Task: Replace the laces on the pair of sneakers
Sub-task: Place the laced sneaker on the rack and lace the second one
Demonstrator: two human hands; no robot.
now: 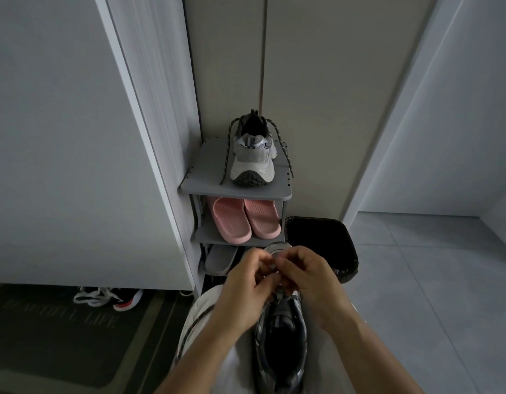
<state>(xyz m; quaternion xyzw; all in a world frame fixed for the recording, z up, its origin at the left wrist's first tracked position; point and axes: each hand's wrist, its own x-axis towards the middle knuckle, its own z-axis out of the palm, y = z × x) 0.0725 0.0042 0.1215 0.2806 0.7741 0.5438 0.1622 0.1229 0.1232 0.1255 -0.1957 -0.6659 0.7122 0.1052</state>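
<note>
A grey and dark sneaker (280, 342) rests on my lap, toe pointing away from me. My left hand (243, 282) and my right hand (305, 277) meet over its front eyelets, fingers curled and pinching a lace that is mostly hidden between them. A dark speckled lace (189, 328) trails over my left thigh. The second sneaker (253, 155) stands on top of the grey shoe rack (198, 186), heel toward me, with a speckled dark lace (287, 157) hanging loose down both sides.
Pink slippers (246, 220) fill the rack's middle shelf and grey slippers (220, 260) the one below. A black-lined bin (320, 245) stands right of the rack. White laces (95, 297) and a red-soled shoe (129, 301) lie under the cabinet at left, beside a dark doormat (61, 336).
</note>
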